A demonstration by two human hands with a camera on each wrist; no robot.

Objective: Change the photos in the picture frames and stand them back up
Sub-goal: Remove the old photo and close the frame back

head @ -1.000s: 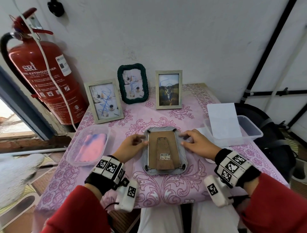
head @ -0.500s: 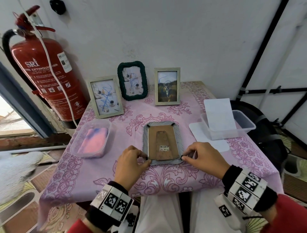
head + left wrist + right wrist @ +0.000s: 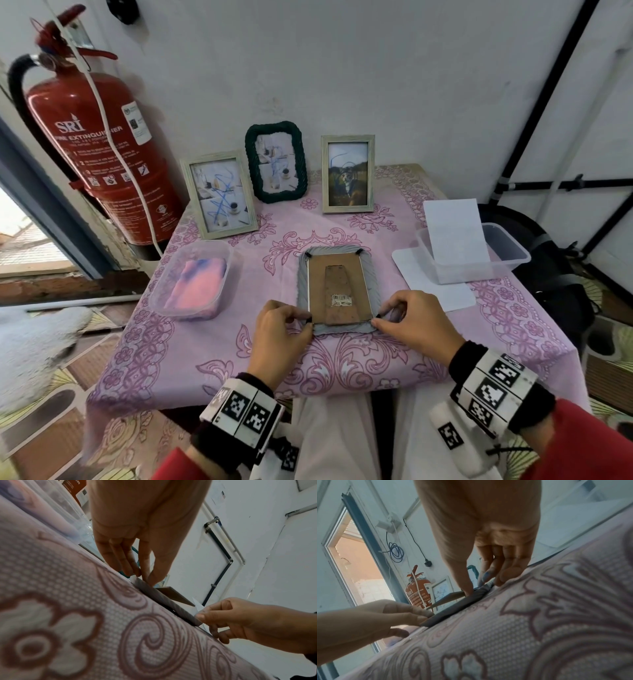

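Note:
A grey picture frame (image 3: 305, 274) lies face down on the pink tablecloth, its brown backing board (image 3: 337, 291) and folded stand facing up. My left hand (image 3: 306, 319) pinches the frame's near left corner at a small black tab. My right hand (image 3: 378, 317) pinches the near right corner the same way. In the left wrist view the left hand (image 3: 145, 576) has thumb and fingers on the frame's edge (image 3: 164, 601). In the right wrist view the right hand (image 3: 475, 588) has its thumb on the frame (image 3: 453, 610). The backing board's near edge looks slightly raised.
Three frames stand at the back: a pale one (image 3: 219, 193), a green one (image 3: 275, 161), a pale one (image 3: 348, 173). A clear tub with pink cloth (image 3: 191, 281) sits left. A clear tub (image 3: 507, 250) holding white paper (image 3: 455, 233) sits right. A fire extinguisher (image 3: 102, 147) stands far left.
Both hands have slid from the frame's far corners down its sides to the near corners, where they now pinch. The frame has stayed flat in place.

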